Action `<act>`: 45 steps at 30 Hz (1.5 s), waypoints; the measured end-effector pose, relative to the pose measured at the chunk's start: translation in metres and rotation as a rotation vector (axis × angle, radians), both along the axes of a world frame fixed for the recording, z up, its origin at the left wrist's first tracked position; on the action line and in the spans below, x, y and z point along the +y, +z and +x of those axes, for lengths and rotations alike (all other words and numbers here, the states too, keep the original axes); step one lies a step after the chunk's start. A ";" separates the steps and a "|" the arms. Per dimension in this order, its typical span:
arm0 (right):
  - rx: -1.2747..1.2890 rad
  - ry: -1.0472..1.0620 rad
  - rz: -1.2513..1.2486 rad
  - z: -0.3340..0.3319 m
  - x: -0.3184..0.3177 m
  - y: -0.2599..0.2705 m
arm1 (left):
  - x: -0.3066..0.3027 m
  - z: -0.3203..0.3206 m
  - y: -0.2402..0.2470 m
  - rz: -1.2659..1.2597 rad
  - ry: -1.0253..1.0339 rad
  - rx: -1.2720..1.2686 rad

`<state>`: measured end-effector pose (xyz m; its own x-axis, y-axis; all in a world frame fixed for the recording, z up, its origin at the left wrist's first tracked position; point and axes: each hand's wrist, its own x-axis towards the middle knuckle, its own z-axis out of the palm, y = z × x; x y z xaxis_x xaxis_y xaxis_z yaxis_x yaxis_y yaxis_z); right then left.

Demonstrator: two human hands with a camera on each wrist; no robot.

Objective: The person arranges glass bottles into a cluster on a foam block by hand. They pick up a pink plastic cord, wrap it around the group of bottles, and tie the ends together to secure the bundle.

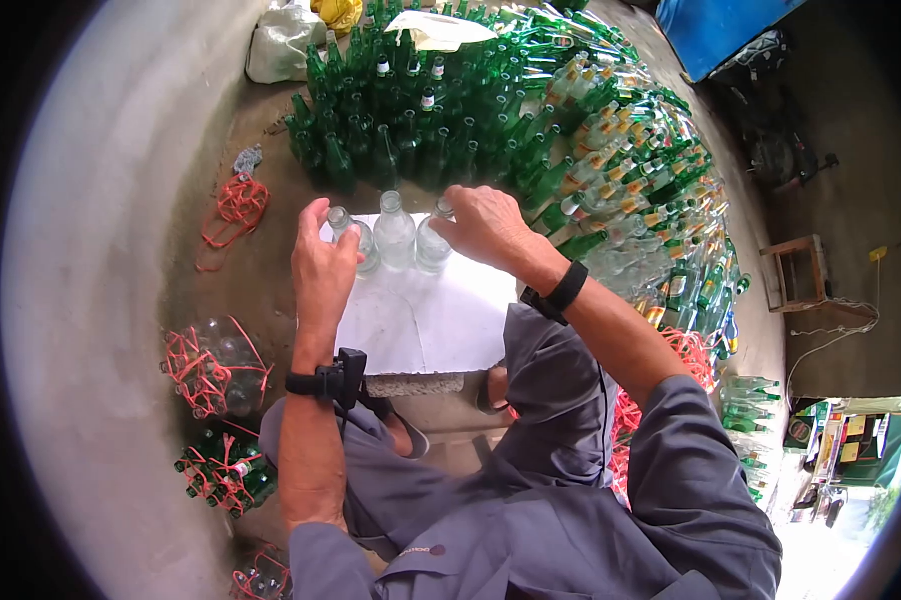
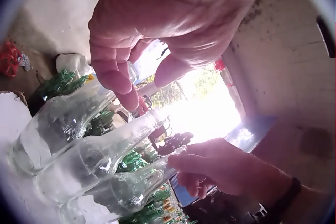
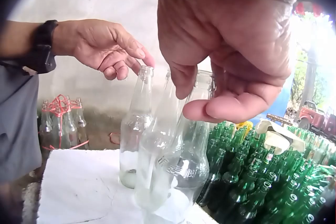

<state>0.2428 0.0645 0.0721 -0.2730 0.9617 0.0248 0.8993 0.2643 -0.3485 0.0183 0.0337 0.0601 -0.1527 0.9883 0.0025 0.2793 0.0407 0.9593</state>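
Got three clear bottles [image 1: 395, 240] standing upright in a row, close together toward the far edge of a white board [image 1: 431, 325]; can spot the left hand [image 1: 323, 268] at the left bottle [image 1: 369, 257], thumb and fingers apart around the neck (honestly can't tell whether touching the glass or just close to it); then looking at the right hand [image 1: 491, 228], pinching the right bottle [image 1: 431, 252] by the neck, fingers curled round just below the mouth; also got the middle bottle [image 1: 395, 232] standing between those two; black bands [image 1: 568, 287] on both wrists btw; just past the board, loads of green bottles [image 1: 411, 135] packed upright, with more bottles [image 1: 621, 180] crowded off to the right; over on the left, a tangle of red string [image 1: 241, 203], plus a bundle of bottles [image 1: 239, 385] tied up in similar string
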 end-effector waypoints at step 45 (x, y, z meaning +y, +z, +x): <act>0.039 0.278 0.146 -0.043 0.027 -0.022 | 0.022 -0.009 -0.030 0.042 -0.053 0.119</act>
<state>0.1999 0.0919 0.0499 -0.5209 0.8360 0.1725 0.7724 0.5477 -0.3216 0.0093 0.0561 0.0297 -0.0964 0.9936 0.0586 0.3921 -0.0162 0.9198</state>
